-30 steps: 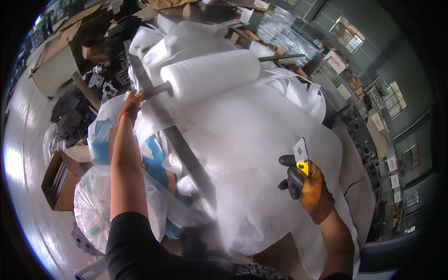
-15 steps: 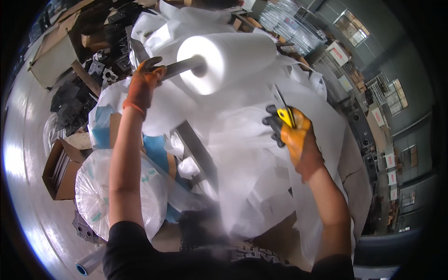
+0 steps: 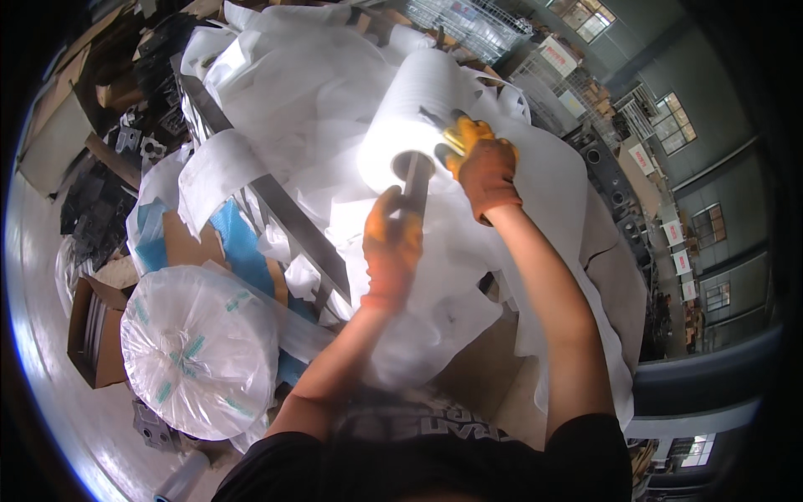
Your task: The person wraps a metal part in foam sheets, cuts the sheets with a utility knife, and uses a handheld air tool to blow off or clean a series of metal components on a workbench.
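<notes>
A thick roll of white foam sheet (image 3: 422, 88) lies tilted on a heap of loose white foam sheet (image 3: 318, 92), its open core toward me. A flat metal bar (image 3: 416, 188) sticks out of that core. My left hand (image 3: 391, 243), in an orange glove, is closed round the bar's near end. Beside the roll's near end is my right hand (image 3: 481, 163), also gloved in orange with dark fingertips. It grips a yellow utility knife (image 3: 452, 139), whose dark front end is blurred against the roll. Whether the knife touches the foam, I cannot tell.
A plastic-wrapped roll (image 3: 196, 351) stands at lower left, by an open cardboard box (image 3: 96, 330). A long metal rail (image 3: 288, 226) crosses the heap's left side. Dark metal parts (image 3: 96, 197) are piled at far left. A wire cage (image 3: 477, 29) stands at the back.
The foam roll has swung round so its core end and bar point toward me. My left hand moved right and nearer with the bar; my right hand moved up and left to the roll.
</notes>
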Demonstrator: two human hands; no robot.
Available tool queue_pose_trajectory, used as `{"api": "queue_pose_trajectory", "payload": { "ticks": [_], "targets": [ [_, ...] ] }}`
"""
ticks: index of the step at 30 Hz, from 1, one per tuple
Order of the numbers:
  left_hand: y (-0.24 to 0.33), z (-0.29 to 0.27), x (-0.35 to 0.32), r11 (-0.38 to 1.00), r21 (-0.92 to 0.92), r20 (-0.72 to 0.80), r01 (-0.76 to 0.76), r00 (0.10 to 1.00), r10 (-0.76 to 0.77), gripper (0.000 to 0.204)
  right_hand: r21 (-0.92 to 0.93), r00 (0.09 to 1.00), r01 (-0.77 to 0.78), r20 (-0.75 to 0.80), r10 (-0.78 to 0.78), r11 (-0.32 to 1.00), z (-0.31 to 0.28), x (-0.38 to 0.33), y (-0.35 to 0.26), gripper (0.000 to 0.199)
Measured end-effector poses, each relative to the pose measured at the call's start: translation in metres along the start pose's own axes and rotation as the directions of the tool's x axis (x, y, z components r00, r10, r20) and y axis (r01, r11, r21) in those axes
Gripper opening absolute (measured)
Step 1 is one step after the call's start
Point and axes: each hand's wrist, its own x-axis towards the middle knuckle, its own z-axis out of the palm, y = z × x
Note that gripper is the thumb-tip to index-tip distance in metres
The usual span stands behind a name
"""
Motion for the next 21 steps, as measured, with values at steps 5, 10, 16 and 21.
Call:
{"api": "queue_pose_trajectory", "payload": {
  "ticks": [5,10,16,21],
  "targets": [
    [-0.01,0.004,0.004,0.973,0.207,0.046,-0.106,0.994,0.098,0.044,-0.186,0.953,-0.097,0.267,0.145,0.978,0.011,0.003,-0.008,0.069],
    [-0.018,0.009,0.002,0.972,0.2,0.092,-0.126,0.99,0.11,0.044,-0.174,0.986,-0.098,0.117,0.12,0.98,0.044,0.0,0.014,0.058],
    [-0.02,0.027,-0.011,0.923,0.266,0.226,-0.278,0.949,0.221,0.037,0.079,0.968,-0.242,-0.044,0.246,0.967,0.05,-0.01,0.062,0.035],
    [-0.039,0.058,-0.019,0.965,0.079,0.376,-0.249,0.904,0.202,0.031,0.566,0.636,-0.769,0.635,0.439,0.295,-0.001,-0.06,0.077,0.018]
  ]
}}
